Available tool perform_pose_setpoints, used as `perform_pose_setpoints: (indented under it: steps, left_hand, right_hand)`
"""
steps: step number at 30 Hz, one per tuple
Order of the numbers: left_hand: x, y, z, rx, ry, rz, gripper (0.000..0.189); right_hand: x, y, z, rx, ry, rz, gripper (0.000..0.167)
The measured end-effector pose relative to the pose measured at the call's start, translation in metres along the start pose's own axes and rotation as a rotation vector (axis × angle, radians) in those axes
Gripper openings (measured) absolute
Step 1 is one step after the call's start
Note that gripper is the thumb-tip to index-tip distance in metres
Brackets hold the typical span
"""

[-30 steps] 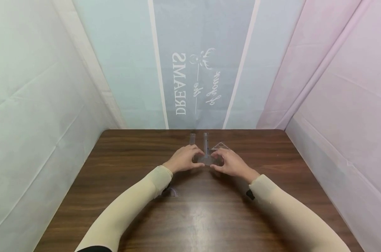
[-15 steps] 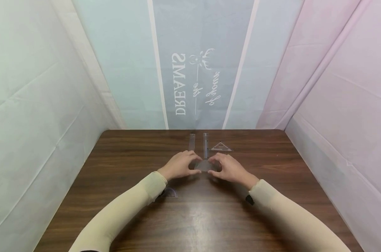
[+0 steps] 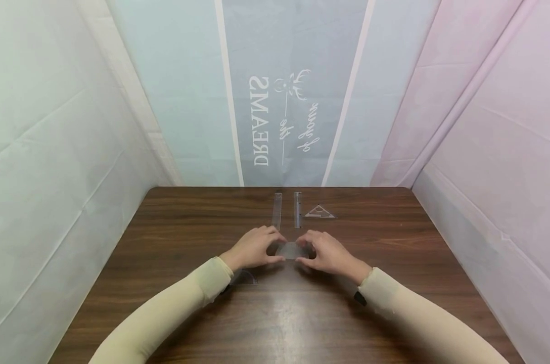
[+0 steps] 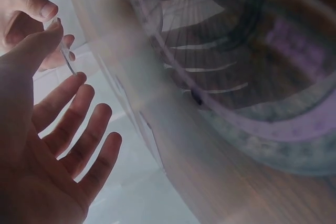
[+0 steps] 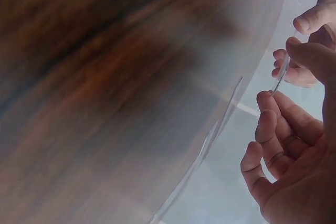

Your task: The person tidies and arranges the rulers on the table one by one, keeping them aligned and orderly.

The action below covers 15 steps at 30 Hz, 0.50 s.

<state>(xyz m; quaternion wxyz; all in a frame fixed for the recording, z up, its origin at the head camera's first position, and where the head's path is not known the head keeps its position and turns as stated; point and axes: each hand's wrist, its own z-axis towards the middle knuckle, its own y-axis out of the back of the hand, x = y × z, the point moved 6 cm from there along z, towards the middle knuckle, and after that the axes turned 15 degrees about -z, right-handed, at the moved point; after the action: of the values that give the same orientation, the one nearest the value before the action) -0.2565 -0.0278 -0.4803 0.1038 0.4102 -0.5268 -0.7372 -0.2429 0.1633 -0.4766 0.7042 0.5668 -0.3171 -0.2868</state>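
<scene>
In the head view a clear, thin round disc spans the space between my two hands, over the middle of the table. My left hand grips its left side, edge between thumb and index fingertip; the other fingers are spread in the left wrist view. On the opposite side my right hand holds the disc the same way. Seen from the right wrist, the disc is a narrow clear strip, almost edge-on. A clear protractor lies by the left wrist, partly covered by it.
Beyond the hands lie two clear rulers, a left ruler and a right ruler, roughly parallel. A clear set square is to their right. The brown wooden table ends at a printed curtain, with pale cloth on both sides.
Both hands have drawn the disc toward the body and slightly left, off the right ruler's near end. More of the rulers and the set square shows now.
</scene>
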Motion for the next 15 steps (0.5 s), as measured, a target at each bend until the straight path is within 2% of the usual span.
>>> perform_pose_setpoints:
  steps: [10,15]
  left_hand:
    - [-0.003,-0.005,-0.019,-0.001,0.010,-0.004,0.052]
    - [-0.004,-0.007,-0.028,0.019,0.007,-0.012,0.052]
  right_hand:
    - [0.016,-0.007,-0.005,0.009,0.031,0.023,0.043]
    - [0.025,-0.008,-0.008,0.010,0.040,0.037,0.044]
